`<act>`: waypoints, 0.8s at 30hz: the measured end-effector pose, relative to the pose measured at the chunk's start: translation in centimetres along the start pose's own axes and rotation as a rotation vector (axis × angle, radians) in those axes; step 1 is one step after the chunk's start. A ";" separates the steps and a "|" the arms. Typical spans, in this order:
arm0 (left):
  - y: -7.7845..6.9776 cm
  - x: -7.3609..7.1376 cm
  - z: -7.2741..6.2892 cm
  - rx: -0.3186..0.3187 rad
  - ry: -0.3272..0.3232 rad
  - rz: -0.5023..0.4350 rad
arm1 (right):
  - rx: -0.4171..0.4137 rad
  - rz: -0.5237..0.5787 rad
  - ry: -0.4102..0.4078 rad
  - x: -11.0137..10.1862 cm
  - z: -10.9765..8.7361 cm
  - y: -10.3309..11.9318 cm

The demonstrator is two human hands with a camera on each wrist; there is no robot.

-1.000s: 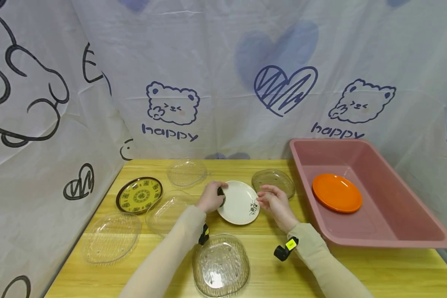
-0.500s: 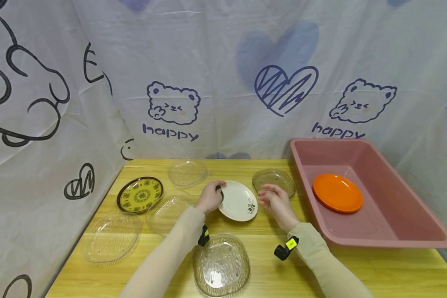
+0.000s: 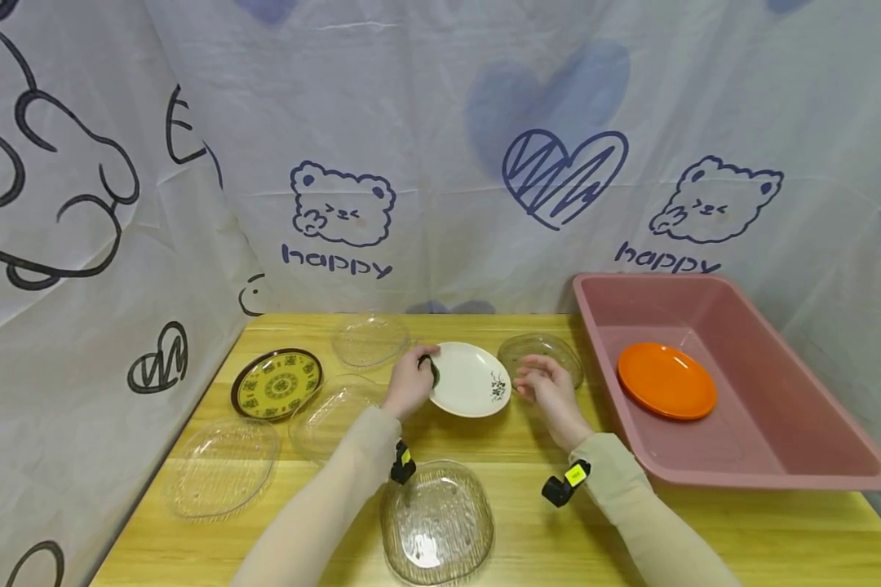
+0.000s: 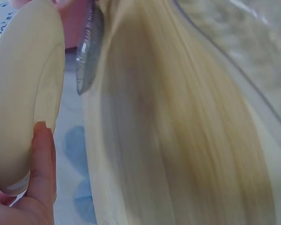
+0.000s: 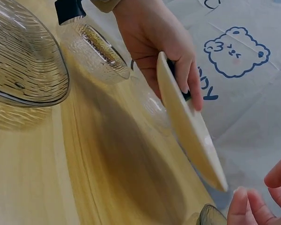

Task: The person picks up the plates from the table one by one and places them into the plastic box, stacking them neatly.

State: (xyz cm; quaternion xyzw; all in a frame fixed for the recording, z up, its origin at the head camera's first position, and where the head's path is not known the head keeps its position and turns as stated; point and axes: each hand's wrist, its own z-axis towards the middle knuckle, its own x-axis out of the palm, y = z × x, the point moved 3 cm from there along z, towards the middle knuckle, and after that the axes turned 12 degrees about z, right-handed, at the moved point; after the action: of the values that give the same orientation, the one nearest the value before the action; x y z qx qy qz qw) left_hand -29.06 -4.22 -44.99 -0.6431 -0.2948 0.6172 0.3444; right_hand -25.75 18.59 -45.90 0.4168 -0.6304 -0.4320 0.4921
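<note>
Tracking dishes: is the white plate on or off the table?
Off: wrist views show the left hand holding the white plate aloft.

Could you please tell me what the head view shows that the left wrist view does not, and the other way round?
Only the head view: the orange plate lying in the pink tub, the yellow patterned plate, and the dark flower print on the white plate.

Only the left wrist view: the underside of the white plate, with fingers of the left hand against it.

Both: the white plate held by the left hand, and the wooden table.
</note>
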 end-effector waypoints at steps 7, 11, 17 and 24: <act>-0.9 -0.1 0.3 0.025 -0.084 -0.052 | 0.015 0.016 -0.009 0.1 0.1 0.6; -1.6 -0.2 0.1 0.007 -0.093 -0.108 | 0.057 0.065 -0.003 0.2 0.1 0.8; -2.5 -0.2 -0.1 0.016 -0.131 -0.146 | 0.124 0.184 0.034 0.5 0.2 1.1; -3.2 0.1 -0.2 0.020 -0.188 -0.190 | 0.149 0.221 0.092 0.8 0.3 1.6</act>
State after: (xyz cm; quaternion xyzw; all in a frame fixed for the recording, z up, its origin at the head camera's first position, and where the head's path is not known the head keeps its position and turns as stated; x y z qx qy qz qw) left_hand -28.70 -2.27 -42.54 -0.5481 -0.3793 0.6422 0.3786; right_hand -26.32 18.26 -44.20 0.3997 -0.6797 -0.3074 0.5327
